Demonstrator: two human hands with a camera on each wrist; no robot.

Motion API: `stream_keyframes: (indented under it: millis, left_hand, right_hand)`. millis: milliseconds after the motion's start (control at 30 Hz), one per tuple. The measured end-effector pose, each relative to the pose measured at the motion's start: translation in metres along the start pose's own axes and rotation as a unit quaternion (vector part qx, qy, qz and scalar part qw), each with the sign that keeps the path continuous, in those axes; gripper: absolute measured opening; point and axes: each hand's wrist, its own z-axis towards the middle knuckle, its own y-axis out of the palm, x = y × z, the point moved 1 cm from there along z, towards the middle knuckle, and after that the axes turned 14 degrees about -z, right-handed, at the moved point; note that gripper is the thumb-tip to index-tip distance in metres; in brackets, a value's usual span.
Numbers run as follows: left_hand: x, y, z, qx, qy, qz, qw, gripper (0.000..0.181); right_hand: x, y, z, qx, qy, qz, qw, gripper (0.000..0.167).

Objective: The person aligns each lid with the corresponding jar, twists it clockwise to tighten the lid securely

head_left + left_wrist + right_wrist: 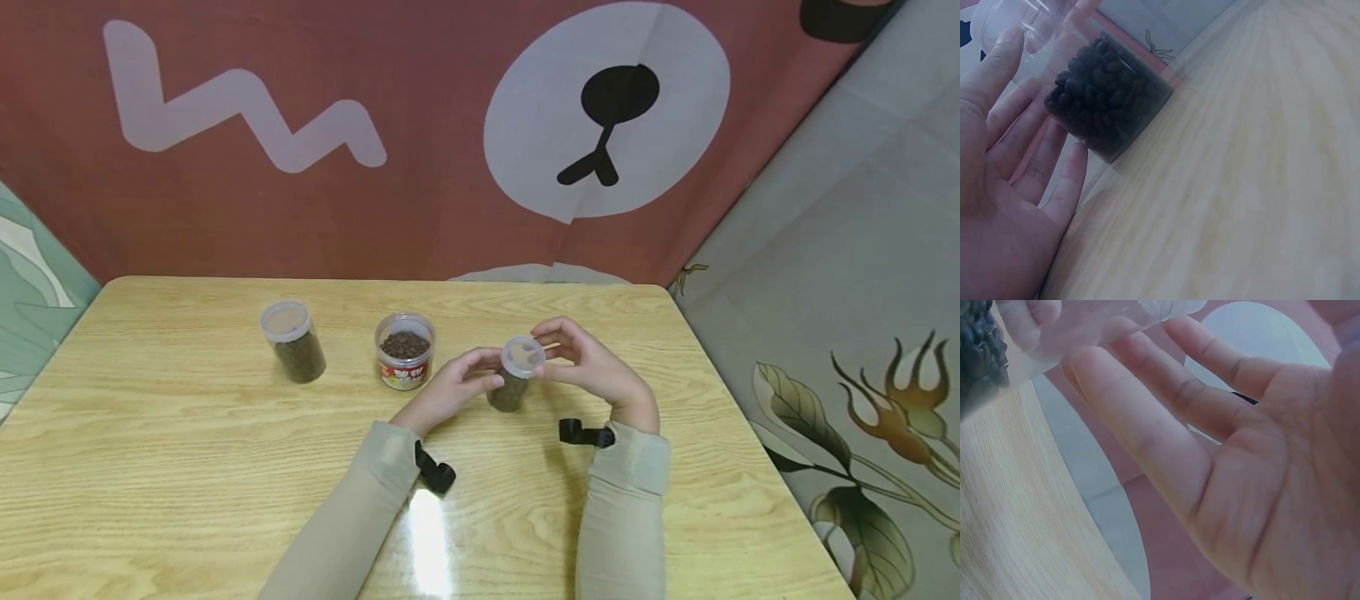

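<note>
A clear jar (pixel 508 393) with dark beans inside stands on the table, a translucent lid (pixel 522 357) on its top. My left hand (pixel 453 387) holds the jar from its left side, thumb near the lid. In the left wrist view, the beans (pixel 1110 87) show through the wall, and the fingers of my left hand (pixel 1022 150) reach behind the jar. On the right side, my right hand (pixel 588 362) grips around the lid. In the right wrist view, fingertips of my right hand (pixel 1235 425) touch the jar's upper wall and lid edge.
A second lidded jar (pixel 300 354) with dark contents stands at the left. Between the jars is a short clear tub (pixel 405 375) with a red label, holding brown pieces (pixel 405 344). The wooden table (pixel 187 467) meets a red cloth (pixel 300 225) behind.
</note>
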Motion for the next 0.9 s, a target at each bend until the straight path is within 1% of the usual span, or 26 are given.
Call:
stream_keyframes:
  millis: [233,400,533,633,900]
  left_hand:
    - [-0.0013,-0.0005,0.0003,-0.007,0.004,-0.008,0.9999,0.045]
    - [-0.0009,-0.0007,-0.0002,-0.006,-0.002,0.002,1.0,0.044]
    - [0.0001,-0.0009,-0.0011,-0.006,-0.002,0.0,1.0,0.044]
    - [0.0003,-0.0008,-0.0012,-0.01,0.001,-0.006,0.9999,0.044]
    - [-0.0005,-0.0008,-0.0001,-0.01,0.0,-0.004,0.9999,0.043]
  right_hand:
    - [0.0039,-0.0011,-0.001,-0.009,-0.028,0.021,0.9993,0.048]
    - [0.0055,-0.0015,-0.0009,-0.012,-0.035,0.009,0.9993,0.049]
    - [0.0055,-0.0011,-0.0001,-0.016,-0.043,0.004,0.999,0.051]
    - [0.0041,-0.0008,-0.0004,-0.017,-0.046,0.004,0.9988,0.049]
    - [0.0035,-0.001,-0.0005,-0.004,-0.053,-0.02,0.9984,0.045]
